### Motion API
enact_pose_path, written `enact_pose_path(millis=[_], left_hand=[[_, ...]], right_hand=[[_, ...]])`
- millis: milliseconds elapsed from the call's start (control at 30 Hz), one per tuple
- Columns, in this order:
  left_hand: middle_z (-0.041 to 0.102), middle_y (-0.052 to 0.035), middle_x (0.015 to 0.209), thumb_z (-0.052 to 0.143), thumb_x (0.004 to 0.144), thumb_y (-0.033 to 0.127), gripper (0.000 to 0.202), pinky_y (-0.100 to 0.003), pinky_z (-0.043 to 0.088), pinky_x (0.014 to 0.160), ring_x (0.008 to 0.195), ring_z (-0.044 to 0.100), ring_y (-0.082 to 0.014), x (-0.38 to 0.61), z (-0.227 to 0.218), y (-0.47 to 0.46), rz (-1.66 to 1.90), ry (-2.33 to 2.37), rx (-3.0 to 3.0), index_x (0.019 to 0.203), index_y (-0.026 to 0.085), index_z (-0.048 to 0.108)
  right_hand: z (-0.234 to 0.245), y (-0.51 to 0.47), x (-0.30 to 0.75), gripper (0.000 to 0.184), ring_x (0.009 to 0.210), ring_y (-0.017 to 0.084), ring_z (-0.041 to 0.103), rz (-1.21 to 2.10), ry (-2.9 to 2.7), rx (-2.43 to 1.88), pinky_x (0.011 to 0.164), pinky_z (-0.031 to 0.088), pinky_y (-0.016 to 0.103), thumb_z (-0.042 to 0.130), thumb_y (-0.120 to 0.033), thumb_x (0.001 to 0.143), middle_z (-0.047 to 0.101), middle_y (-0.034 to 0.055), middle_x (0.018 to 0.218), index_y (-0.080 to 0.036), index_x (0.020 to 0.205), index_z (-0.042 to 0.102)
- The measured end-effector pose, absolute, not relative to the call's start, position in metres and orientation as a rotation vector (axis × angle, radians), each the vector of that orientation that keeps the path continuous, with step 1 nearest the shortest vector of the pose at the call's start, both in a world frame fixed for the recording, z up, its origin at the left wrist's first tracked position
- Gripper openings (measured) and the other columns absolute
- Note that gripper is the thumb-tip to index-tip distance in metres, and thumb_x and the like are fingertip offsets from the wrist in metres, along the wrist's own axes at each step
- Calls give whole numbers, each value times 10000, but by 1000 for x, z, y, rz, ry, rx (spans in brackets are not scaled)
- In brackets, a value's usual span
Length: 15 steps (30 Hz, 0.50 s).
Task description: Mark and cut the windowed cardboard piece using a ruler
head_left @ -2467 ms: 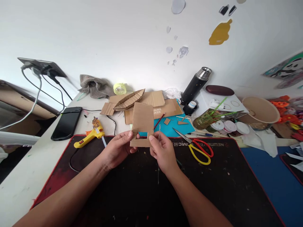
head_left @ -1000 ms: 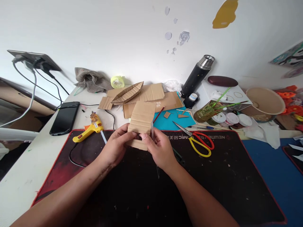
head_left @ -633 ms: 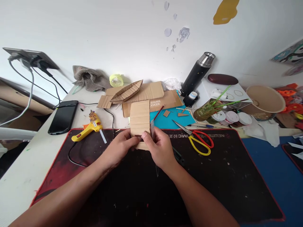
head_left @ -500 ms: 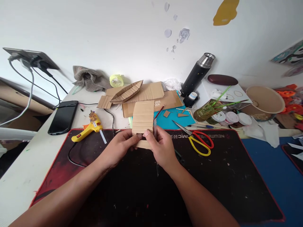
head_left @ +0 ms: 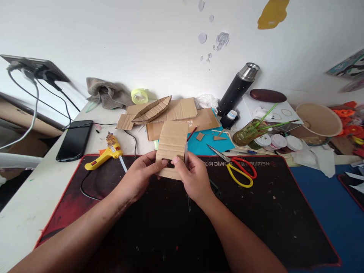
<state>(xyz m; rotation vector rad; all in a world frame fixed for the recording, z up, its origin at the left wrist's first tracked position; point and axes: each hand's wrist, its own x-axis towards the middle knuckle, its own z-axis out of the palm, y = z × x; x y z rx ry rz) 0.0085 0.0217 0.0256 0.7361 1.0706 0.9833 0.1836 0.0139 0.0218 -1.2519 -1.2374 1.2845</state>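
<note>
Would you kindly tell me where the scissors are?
In the head view, the scissors lie right of the right hand, partly on the mat.

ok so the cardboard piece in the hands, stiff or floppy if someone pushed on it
The cardboard piece is probably light and fairly stiff: held low by the left hand and right hand, its upper part shows no droop. It would likely bend first along its crosswise creases. It may be weakest near the dark opening low in it, where material looks missing.
</note>
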Motion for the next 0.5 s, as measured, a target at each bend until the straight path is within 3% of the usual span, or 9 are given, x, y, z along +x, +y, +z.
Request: enact_pose_path(millis=[233, 500], left_hand=[[743, -24, 820, 1034, 657, 430, 411, -202, 463, 549, 665, 584, -121, 11, 26, 21, 1014, 1079, 698, 901, 171, 829], [800, -25, 843, 965, 601, 327, 360, -284, 584, 708, 741, 707, -188, 13, 27, 19, 1020, 1110, 601, 902, 200, 814]], right_hand=[[20, 13, 184, 378, 678, 159, 479, 1250, -1278, -1257, 618, 410, 291, 676, -525, 964, 520, -28, 713, -239, 759, 540], [22, 11, 181, 350, 648, 147, 453, 1206, -1336, -1238, 599, 385, 286, 664, -481, 972, 511, -39, 682, -239, 750, 541]])
